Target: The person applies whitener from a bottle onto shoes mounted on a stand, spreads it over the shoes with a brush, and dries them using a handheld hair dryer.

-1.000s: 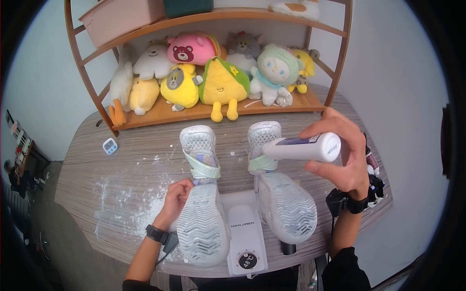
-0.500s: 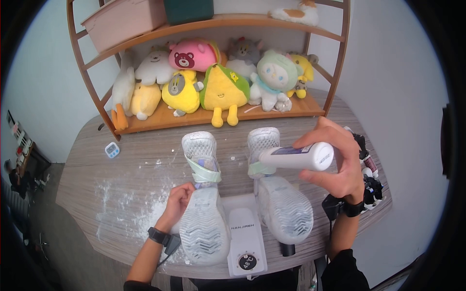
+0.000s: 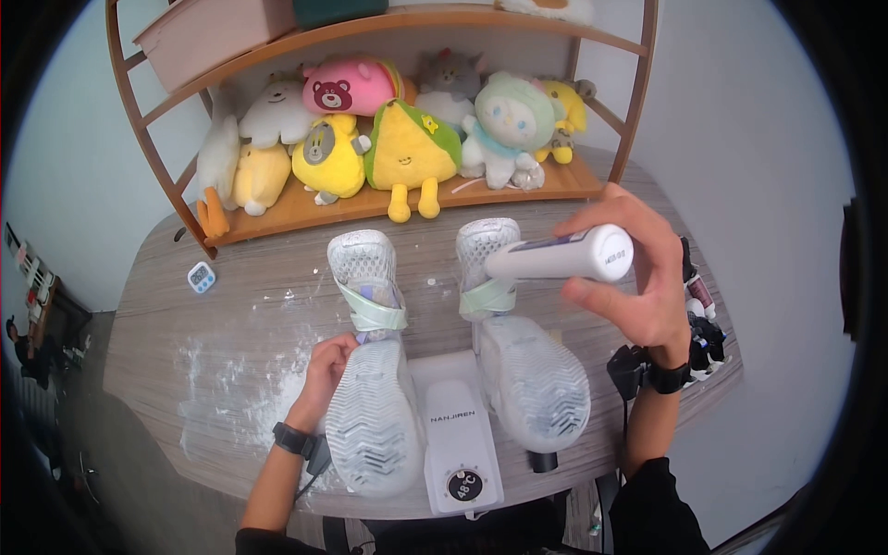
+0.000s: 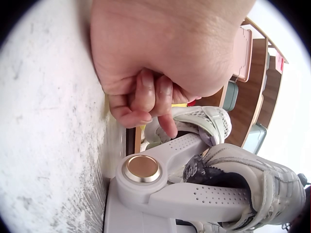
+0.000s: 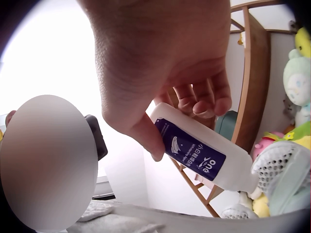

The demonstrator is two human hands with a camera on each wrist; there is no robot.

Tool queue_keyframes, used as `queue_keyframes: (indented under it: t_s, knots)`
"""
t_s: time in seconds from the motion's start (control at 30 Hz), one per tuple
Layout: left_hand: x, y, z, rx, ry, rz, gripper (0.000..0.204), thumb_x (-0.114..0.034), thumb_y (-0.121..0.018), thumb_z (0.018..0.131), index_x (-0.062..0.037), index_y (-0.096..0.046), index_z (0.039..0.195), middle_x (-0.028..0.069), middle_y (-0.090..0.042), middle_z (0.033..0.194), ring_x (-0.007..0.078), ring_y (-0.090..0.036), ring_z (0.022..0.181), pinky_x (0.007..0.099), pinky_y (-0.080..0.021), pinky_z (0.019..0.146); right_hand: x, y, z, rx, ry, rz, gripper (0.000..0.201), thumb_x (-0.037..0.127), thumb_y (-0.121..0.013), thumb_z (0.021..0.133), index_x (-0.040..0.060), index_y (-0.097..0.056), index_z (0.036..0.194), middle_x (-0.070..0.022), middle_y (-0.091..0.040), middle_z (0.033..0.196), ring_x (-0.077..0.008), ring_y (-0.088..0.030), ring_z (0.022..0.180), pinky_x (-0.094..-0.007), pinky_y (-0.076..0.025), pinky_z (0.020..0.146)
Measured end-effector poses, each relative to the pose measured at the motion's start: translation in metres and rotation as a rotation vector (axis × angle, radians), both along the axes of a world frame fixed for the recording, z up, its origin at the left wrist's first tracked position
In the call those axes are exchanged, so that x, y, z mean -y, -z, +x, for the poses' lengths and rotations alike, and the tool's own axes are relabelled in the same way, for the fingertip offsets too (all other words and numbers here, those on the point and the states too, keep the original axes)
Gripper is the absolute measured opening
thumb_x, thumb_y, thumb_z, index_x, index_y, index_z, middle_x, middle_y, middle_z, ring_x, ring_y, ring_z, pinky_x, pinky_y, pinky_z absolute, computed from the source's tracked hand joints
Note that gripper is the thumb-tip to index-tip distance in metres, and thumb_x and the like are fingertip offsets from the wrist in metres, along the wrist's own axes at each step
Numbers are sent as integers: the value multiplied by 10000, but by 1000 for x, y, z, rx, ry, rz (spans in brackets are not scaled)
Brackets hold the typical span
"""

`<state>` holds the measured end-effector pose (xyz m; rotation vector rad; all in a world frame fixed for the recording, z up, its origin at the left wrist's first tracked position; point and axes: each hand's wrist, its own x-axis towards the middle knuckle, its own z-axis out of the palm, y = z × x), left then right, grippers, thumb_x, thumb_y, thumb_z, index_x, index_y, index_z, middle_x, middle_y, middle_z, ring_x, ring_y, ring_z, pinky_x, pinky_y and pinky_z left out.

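Four shoes are counted on one white device (image 3: 462, 435), which is marked NANJIREN and reads 48°C. Two lie at the near side with patterned soles toward the viewer, the left near shoe (image 3: 375, 425) and the right near shoe (image 3: 536, 393); two lie beyond, the left far shoe (image 3: 363, 259) and the right far shoe (image 3: 476, 245), each crossed by pale green straps. One white bottle (image 3: 566, 257) with a dark blue label is gripped between the thumb and fingers of the right hand (image 3: 638, 277). It is held tilted, its narrow end at the right far shoe; whether the two are touching cannot be confirmed. The left hand (image 3: 324, 375) is positioned just beside the left near shoe, its fingers curled inward, with nothing seen held. White residue (image 3: 268, 393) is noted on the left part of the table (image 3: 231, 342), and one small timer (image 3: 201, 277) is found at the far left. One wooden shelf (image 3: 296, 208) is recorded at the far side, at least nine plush toys (image 3: 407, 153) being borne on its lower board, with one pink bin (image 3: 213, 42) and one green bin (image 3: 338, 9) above.
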<state>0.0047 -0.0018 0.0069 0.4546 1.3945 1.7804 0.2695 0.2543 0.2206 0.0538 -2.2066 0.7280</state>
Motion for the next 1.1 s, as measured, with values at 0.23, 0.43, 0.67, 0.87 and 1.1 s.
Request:
queue_keyframes:
  t_s: [0.23,0.43,0.67,0.87,1.1]
  knots:
    - [1,0,0,-57,36,23,197,-107,-434,847,7,-593,842,29,-613,725,88,-525,639,236,-433,620,3,0,-3,0,32,49,377,205,-877,707,63,-729,1023,-65,-681,900,-193,-628,834,-309,-464,770]
    - [0,5,-2,-43,27,41,197,-97,-433,860,12,-598,853,-5,-560,690,62,-462,611,229,-379,583,5,1,-3,39,19,19,367,220,-875,718,66,-728,1017,-65,-680,903,-196,-647,842,-310,-471,770]
    - [1,7,-8,-25,121,51,200,-97,-433,865,8,-603,850,-23,-541,685,45,-441,610,216,-350,567,5,2,-5,47,18,3,378,232,-873,718,68,-726,1024,-66,-682,906,-195,-654,853,-311,-479,780]
    - [3,10,-8,-47,54,26,196,-100,-433,856,2,-599,839,-9,-563,696,51,-465,616,217,-372,574,4,3,-4,42,10,10,373,223,-869,723,65,-723,1027,-67,-687,915,-196,-658,862,-312,-483,786]
    - [10,39,-31,-1,187,124,320,-114,-478,982,25,-709,1154,115,-760,999,193,-733,860,327,-617,816,3,1,-3,49,-7,32,372,239,-875,747,65,-721,1038,-65,-689,926,-193,-658,860,-309,-487,774]
